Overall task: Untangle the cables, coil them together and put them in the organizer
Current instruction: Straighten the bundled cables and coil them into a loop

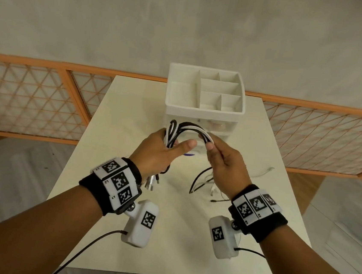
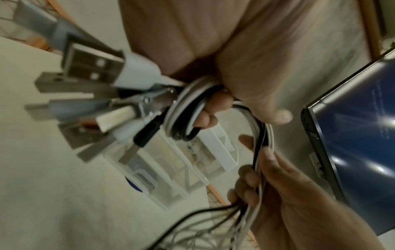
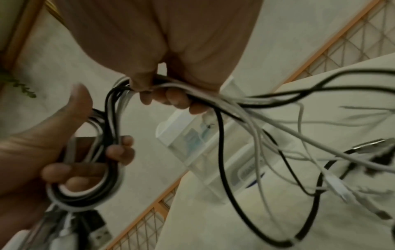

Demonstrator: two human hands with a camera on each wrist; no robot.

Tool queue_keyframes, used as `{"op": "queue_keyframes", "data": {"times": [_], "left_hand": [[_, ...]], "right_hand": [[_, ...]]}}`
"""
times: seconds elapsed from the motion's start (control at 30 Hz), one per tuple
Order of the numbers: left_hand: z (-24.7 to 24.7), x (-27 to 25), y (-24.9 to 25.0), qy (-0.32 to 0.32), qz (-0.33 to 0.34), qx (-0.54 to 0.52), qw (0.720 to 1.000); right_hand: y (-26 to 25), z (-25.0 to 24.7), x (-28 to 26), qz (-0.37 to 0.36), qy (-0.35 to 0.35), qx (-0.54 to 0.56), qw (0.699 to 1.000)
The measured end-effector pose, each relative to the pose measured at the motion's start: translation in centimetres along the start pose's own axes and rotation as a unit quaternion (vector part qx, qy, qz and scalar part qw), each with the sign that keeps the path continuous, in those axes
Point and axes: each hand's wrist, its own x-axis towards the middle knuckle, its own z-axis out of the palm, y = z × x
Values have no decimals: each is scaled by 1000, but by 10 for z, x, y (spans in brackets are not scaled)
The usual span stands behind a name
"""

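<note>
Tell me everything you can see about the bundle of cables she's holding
The cables are thin black and white cords, arching between both hands above the table. The left hand grips a partly wound coil, with USB plugs sticking out below it. The right hand pinches the same strands together; beyond it the loose ends trail uncoiled onto the table. The organizer stands just behind, untouched.

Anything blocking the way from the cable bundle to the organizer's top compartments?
Nothing visible does. The cables are held above the table between the left hand and the right hand, just in front of the organizer, whose top compartments look empty. Loose cable ends trail on the table below.
</note>
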Motion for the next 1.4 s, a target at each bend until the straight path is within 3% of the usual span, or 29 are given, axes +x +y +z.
{"op": "queue_keyframes", "data": {"times": [0.13, 0.23, 0.33, 0.5, 0.77, 0.9, 1.0, 1.07, 1.23, 1.4], "left_hand": [[16, -3, 13, -5, 14, -81, 997], [25, -3, 23, 11, -19, -183, 983], [29, -1, 23, 44, -65, -260, 963], [19, 4, 19, 103, -100, -270, 952], [5, 2, 25, -5, -79, -284, 956], [3, 3, 27, 0, -52, -307, 950], [0, 6, 27, 59, -16, -388, 920], [-4, 10, 28, 87, 3, -413, 906], [-21, 12, 34, 64, 68, -385, 918], [-33, 13, 39, 86, 118, -343, 928]], "right_hand": [[-21, 19, 1, -76, 67, -1, 995], [-33, 35, -5, -135, 30, 21, 990], [-34, 46, -10, -150, -7, -17, 988], [-31, 41, -17, -160, -72, -54, 983], [-11, 32, -15, -176, -50, -124, 975], [-20, 32, -18, -198, -35, -130, 971], [-18, 24, -18, -106, -29, -49, 993], [-3, 21, -16, -48, -25, -68, 996], [46, 11, -20, 3, -41, -195, 980], [46, -10, -24, 95, -80, -217, 968]]}}
